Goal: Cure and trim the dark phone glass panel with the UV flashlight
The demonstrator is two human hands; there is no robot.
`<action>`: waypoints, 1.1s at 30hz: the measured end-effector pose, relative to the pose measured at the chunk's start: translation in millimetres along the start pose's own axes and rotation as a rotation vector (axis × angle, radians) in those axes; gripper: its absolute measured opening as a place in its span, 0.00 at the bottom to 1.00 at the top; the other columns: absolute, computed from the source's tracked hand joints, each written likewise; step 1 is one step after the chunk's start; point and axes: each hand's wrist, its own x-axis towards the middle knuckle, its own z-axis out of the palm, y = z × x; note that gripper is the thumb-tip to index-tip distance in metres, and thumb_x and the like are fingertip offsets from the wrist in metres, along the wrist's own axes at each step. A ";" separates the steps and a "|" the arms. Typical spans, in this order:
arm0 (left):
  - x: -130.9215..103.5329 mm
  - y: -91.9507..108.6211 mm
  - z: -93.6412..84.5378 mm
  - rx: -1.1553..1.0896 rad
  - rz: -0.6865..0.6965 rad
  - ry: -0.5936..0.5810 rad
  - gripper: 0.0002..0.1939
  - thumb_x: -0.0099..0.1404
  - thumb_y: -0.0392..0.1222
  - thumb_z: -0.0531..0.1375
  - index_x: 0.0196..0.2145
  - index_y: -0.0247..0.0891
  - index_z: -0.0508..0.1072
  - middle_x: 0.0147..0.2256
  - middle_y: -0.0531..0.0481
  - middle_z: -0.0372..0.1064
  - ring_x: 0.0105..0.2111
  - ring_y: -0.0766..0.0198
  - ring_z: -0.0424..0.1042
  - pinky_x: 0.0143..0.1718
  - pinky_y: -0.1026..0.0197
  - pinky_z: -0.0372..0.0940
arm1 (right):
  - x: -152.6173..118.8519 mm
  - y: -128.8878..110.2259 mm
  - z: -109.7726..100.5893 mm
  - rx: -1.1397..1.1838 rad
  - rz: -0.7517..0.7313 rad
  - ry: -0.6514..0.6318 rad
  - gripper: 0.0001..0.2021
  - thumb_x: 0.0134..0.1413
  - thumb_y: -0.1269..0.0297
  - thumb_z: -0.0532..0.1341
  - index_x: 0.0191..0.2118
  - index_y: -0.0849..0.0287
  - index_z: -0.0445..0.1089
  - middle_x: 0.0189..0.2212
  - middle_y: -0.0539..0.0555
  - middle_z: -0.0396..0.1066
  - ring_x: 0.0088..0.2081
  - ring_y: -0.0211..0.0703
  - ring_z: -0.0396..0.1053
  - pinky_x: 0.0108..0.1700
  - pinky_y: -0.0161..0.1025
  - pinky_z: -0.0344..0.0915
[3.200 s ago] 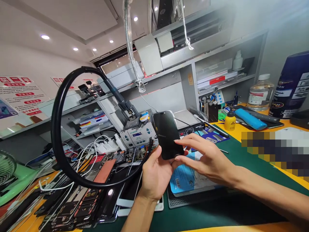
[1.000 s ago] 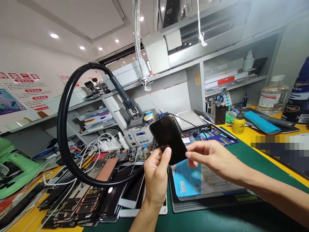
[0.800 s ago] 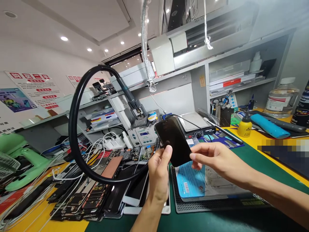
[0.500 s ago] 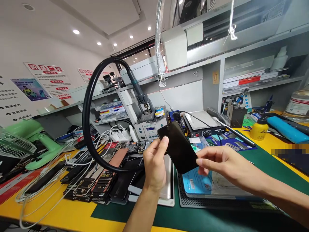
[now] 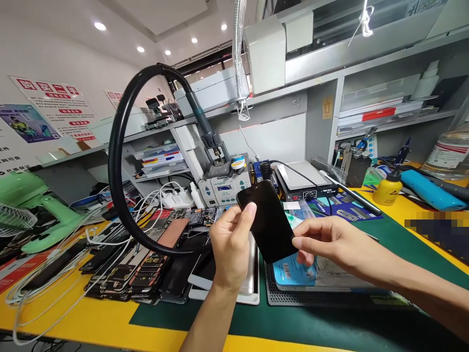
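Observation:
A black smartphone (image 5: 273, 227) with a dark screen is held up, tilted, above the bench. My left hand (image 5: 232, 239) grips its left side, the thumb lying on the glass near the upper left. At the lower right edge, my right hand (image 5: 322, 239) pinches the phone between thumb and fingers. Below it lies a blue packet (image 5: 293, 273) on a black perforated mat (image 5: 282, 299). A silver and white tablet-like device (image 5: 252, 293) shows partly behind my left wrist.
Stacked opened phones (image 5: 146, 269) lie to the left, beneath a looping black hose (image 5: 115, 146) from a hot-air station (image 5: 223, 190). A heating plate (image 5: 304, 181) stands behind the phone. A yellow bottle (image 5: 387, 188) is at right, a green fan (image 5: 54, 215) at far left.
The view has shifted, so the surroundings sit a little further left and higher. Both hands keep the same hold on the phone.

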 end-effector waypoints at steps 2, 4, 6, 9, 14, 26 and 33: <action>-0.7 0.3 1.1 -0.002 -0.001 0.014 0.24 0.64 0.48 0.67 0.21 0.38 0.58 0.24 0.57 0.44 0.26 0.69 0.46 0.27 0.63 0.49 | 0.3 -1.1 1.3 0.010 0.011 0.003 0.16 0.53 0.52 0.70 0.34 0.61 0.74 0.24 0.50 0.73 0.28 0.39 0.68 0.36 0.37 0.65; -1.3 0.2 2.1 -0.018 -0.011 0.027 0.22 0.62 0.48 0.69 0.21 0.38 0.62 0.23 0.58 0.48 0.25 0.70 0.49 0.27 0.64 0.51 | 0.4 -1.8 2.1 0.016 0.012 0.009 0.17 0.52 0.51 0.71 0.34 0.61 0.74 0.23 0.50 0.73 0.28 0.39 0.68 0.35 0.37 0.65; -1.7 0.2 2.9 -0.048 -0.024 0.031 0.19 0.61 0.47 0.70 0.22 0.37 0.67 0.22 0.57 0.53 0.24 0.70 0.53 0.27 0.65 0.54 | 0.2 -2.2 1.9 0.016 0.005 0.008 0.17 0.52 0.51 0.71 0.33 0.62 0.74 0.23 0.50 0.74 0.28 0.39 0.69 0.35 0.37 0.66; -2.3 3.2 3.2 -0.179 -0.072 -0.015 0.14 0.62 0.48 0.69 0.26 0.37 0.74 0.24 0.56 0.62 0.25 0.69 0.61 0.31 0.65 0.61 | -0.9 -2.8 1.2 0.075 0.027 -0.030 0.17 0.52 0.52 0.71 0.33 0.62 0.73 0.23 0.51 0.75 0.27 0.40 0.70 0.35 0.37 0.66; -2.9 16.6 0.0 -0.468 -0.304 -0.157 0.22 0.65 0.59 0.62 0.41 0.36 0.82 0.35 0.44 0.78 0.39 0.49 0.78 0.44 0.51 0.71 | -3.9 -3.0 3.3 0.273 0.088 -0.185 0.17 0.55 0.53 0.71 0.35 0.62 0.70 0.28 0.57 0.79 0.29 0.42 0.75 0.38 0.40 0.70; -5.0 21.4 -8.3 -0.660 -0.384 -0.365 0.28 0.66 0.57 0.59 0.55 0.35 0.75 0.52 0.36 0.76 0.44 0.46 0.78 0.46 0.48 0.72 | -9.3 -2.2 14.9 0.431 0.116 -0.321 0.16 0.59 0.55 0.70 0.35 0.64 0.68 0.32 0.63 0.80 0.35 0.45 0.79 0.43 0.42 0.72; -7.5 19.6 -5.6 -0.632 -0.347 -0.335 0.29 0.65 0.59 0.60 0.58 0.42 0.72 0.51 0.38 0.76 0.43 0.44 0.78 0.48 0.42 0.71 | -10.9 -4.6 17.9 0.435 0.125 -0.319 0.16 0.58 0.56 0.70 0.35 0.64 0.68 0.32 0.62 0.80 0.33 0.43 0.78 0.41 0.40 0.72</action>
